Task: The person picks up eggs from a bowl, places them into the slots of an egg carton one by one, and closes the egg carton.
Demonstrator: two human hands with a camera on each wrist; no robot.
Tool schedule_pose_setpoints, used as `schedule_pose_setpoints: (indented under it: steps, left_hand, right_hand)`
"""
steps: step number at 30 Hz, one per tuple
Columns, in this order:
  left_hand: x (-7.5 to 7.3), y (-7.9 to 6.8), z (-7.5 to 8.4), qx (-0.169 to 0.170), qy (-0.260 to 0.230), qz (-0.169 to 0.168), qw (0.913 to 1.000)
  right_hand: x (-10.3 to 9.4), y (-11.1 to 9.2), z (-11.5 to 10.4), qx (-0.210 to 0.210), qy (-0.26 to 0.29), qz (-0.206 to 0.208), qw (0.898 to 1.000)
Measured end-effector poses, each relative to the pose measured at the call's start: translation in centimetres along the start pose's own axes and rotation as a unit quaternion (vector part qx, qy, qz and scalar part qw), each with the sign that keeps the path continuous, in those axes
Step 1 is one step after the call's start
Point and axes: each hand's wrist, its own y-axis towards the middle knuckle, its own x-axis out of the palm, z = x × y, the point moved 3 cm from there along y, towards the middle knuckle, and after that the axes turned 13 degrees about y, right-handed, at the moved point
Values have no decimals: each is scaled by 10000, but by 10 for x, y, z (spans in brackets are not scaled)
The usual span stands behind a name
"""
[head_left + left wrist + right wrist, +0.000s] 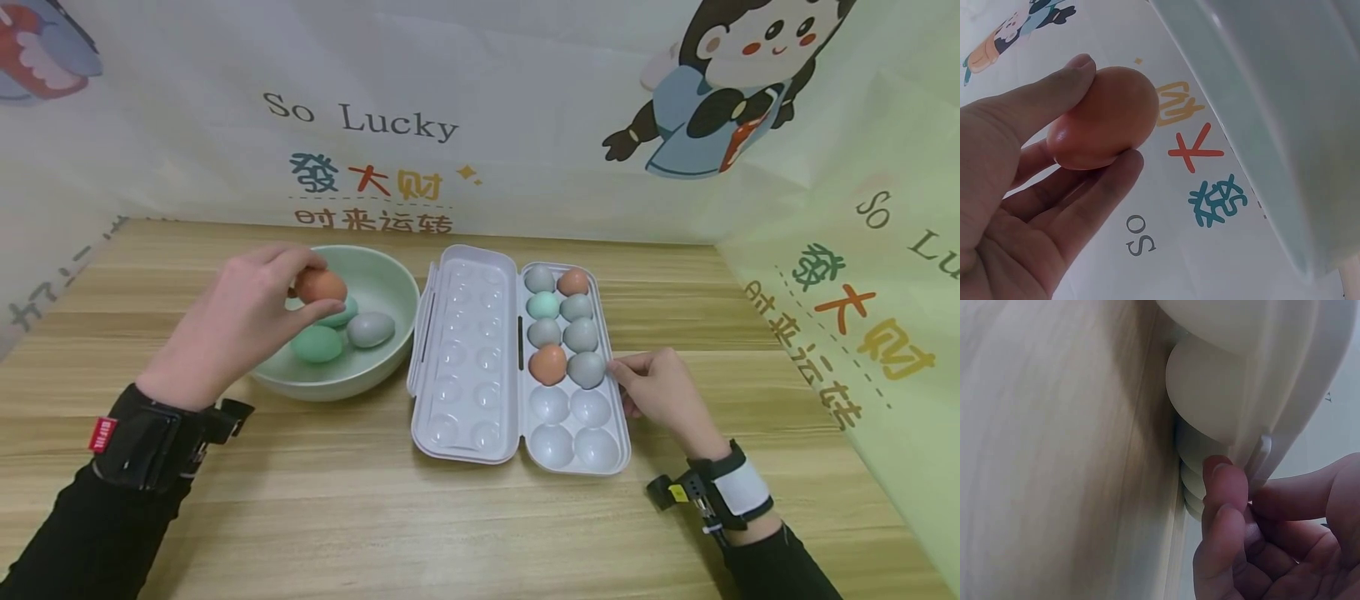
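Note:
My left hand (243,312) holds a brown egg (1107,119) between thumb and fingers, over the pale green bowl (401,354). Inside that bowl lie two green eggs (317,343) and a grey egg (371,330). The white plastic egg carton (465,425) lies with its lid folded out to the left. Grey, brown and pale green eggs (587,370) fill the cups of its far rows; the two nearest rows of cups (551,447) hold none. At the carton's right side, my right hand (663,392) pinches the rim (1291,394) between thumb and fingers.
All of this stands on a wood-grain table (360,517). A printed sheet (525,100) with cartoon figures and lettering rises behind the table and along both sides. The bowl's right side stands close against the carton lid.

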Motion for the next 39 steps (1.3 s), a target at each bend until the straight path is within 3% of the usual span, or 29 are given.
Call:
schedule_pose_setpoints:
  steps: [13,21,24,39]
  left_hand:
    - [1,1,15,246,-272,119,9993]
    - [5,4,28,690,-223,686,9950]
    - [5,4,31,711,-236,795,9940]
    - [20,4,50,1114,-229,804,9903]
  right_hand:
    - [0,1,2,-40,57,-7,10000]
    - [0,1,3,-61,86,-18,9999]
    - [0,2,3,-84,77,-12,9999]
    - [-1,2,2,-98,37,12,9999]
